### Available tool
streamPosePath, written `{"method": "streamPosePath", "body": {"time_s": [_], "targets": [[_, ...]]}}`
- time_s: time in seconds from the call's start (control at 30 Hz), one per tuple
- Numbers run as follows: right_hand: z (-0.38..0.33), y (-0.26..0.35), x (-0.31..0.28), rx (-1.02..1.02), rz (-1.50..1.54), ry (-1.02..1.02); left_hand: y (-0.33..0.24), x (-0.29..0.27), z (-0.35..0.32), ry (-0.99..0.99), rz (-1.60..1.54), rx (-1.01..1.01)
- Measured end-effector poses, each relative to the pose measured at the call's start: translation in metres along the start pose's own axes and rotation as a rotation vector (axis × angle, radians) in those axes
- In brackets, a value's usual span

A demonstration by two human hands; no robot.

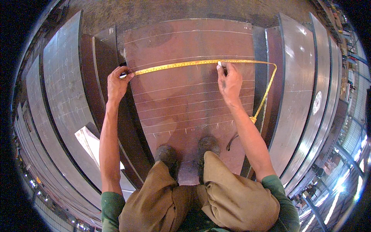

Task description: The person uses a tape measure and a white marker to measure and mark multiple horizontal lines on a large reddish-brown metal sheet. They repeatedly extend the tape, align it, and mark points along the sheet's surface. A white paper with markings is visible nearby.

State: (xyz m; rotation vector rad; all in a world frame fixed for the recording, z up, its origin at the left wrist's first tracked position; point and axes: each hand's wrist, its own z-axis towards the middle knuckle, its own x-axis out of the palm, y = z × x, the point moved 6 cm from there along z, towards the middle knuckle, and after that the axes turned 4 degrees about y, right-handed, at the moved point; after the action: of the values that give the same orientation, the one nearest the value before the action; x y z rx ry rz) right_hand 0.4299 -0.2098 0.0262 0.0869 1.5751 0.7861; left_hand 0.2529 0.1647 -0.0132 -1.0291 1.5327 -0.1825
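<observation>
My left hand (pixel 118 82) pinches the end of the yellow tape measure (pixel 181 64) at the steel plate's (pixel 185 112) left edge. My right hand (pixel 229 81), nearer frame centre, grips a white chalk (pixel 219 64) touching the tape. The tape runs left to right between them, then loops down at the right.

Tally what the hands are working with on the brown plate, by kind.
Yellow tape measure: 1
White chalk piece: 1
Brown steel plate: 1
Hands: 2, left hand pinning the tape end, right hand holding the chalk
Total: 5
</observation>
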Motion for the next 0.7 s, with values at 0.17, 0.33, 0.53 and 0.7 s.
{"method": "streamPosePath", "body": {"time_s": [0.17, 0.33, 0.53, 0.7], "targets": [[0.0015, 0.0031, 0.0001, 0.083, 0.091, 0.030, 0.0023, 0.0012, 0.0001, -0.002, -0.031, -0.006], [0.0013, 0.0023, 0.0009, 0.113, 0.095, 0.050, 0.0064, 0.0014, -0.0001, -0.004, -0.058, -0.026], [0.0003, 0.0019, 0.0030, -0.045, 0.003, -0.035, 0.0033, 0.0015, 0.0004, 0.012, -0.052, -0.033], [0.0006, 0.0039, 0.0073, -0.056, -0.032, 0.013, 0.0025, 0.0007, -0.0006, -0.001, -0.041, -0.013]]}}
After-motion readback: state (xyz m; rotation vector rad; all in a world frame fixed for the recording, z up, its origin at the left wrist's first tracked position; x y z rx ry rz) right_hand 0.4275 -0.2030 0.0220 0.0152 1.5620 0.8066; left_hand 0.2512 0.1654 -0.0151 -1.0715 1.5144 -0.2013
